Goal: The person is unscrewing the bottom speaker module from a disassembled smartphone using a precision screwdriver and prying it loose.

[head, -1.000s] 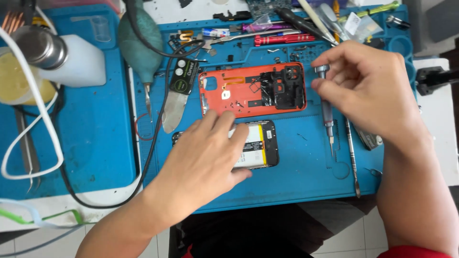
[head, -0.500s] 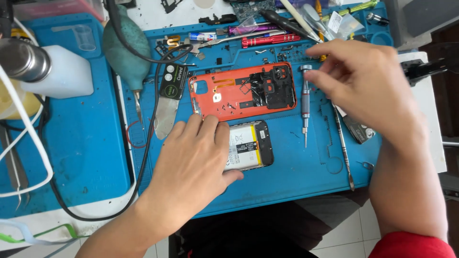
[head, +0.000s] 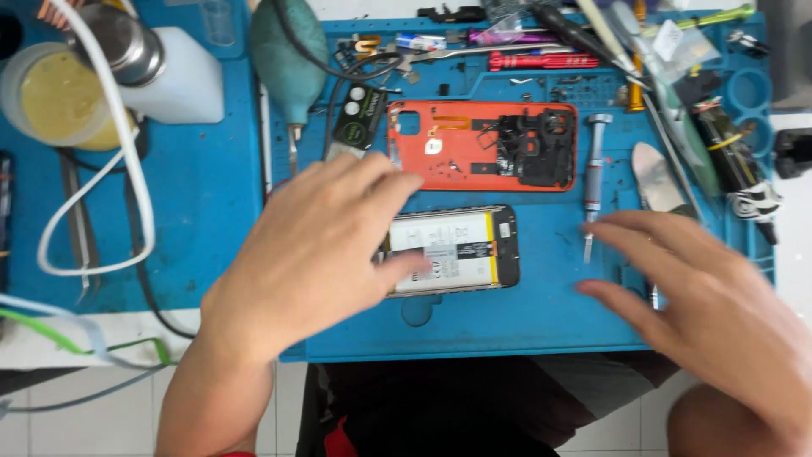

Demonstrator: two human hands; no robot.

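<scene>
My left hand (head: 313,254) lies flat, fingers spread, over the left end of an opened phone (head: 461,250) on the blue work mat (head: 524,322); the phone's white and yellow battery faces up. My right hand (head: 710,305) hovers open over the mat's right side, fingers apart and holding nothing, its fingertips close to the tip of a grey screwdriver (head: 595,173) that lies loose on the mat. An orange phone back cover (head: 474,144) with black parts on it rests just beyond the phone.
A teal air blower (head: 288,59), a red-handled driver (head: 541,61), tweezers and several other tools crowd the mat's far edge and right side. A white bottle (head: 182,76), a yellow-filled jar (head: 51,97) and a looping white cable (head: 127,169) sit on the left mat.
My right hand has left the screwdriver, which now lies on the mat, and has drawn back toward me. The left hand stays on the phone. The view has moved closer.
</scene>
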